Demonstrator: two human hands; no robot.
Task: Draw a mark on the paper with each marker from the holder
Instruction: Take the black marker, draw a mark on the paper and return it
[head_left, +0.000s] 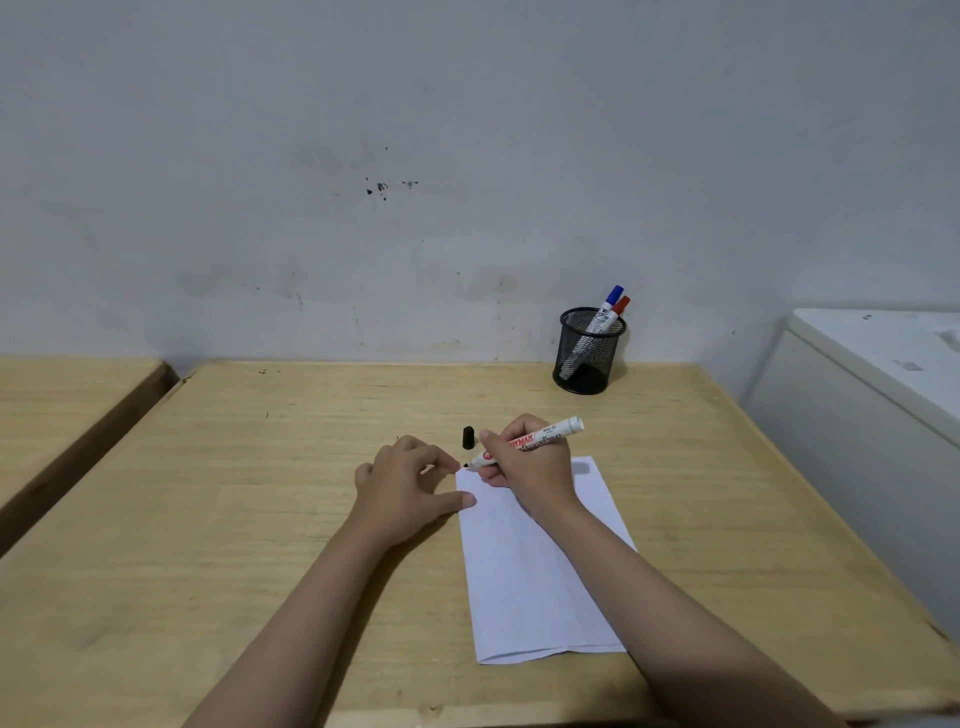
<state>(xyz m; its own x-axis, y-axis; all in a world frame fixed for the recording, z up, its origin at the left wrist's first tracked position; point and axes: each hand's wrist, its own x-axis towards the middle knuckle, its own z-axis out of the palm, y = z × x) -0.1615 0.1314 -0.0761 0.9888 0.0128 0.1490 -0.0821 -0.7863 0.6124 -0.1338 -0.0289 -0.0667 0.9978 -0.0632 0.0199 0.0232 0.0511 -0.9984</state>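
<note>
I observe the right hand (530, 467) gripping an uncapped marker (524, 442), long axis slanted, tip pointing down-left onto the paper's (530, 571) far left corner, tail up-right. The left hand (405, 483) lies loose on the desk (260, 493), thumb touching the paper edge. A black cap (468, 437) lies just beyond. The holder (587, 353) keeps two markers.

Open table (260, 519) from 7 to 11 o'clock of the paper (524, 571). Obstacles: cap (468, 437) at 12, holder (589, 351) at 1, cabinet (857, 415) at 3.
</note>
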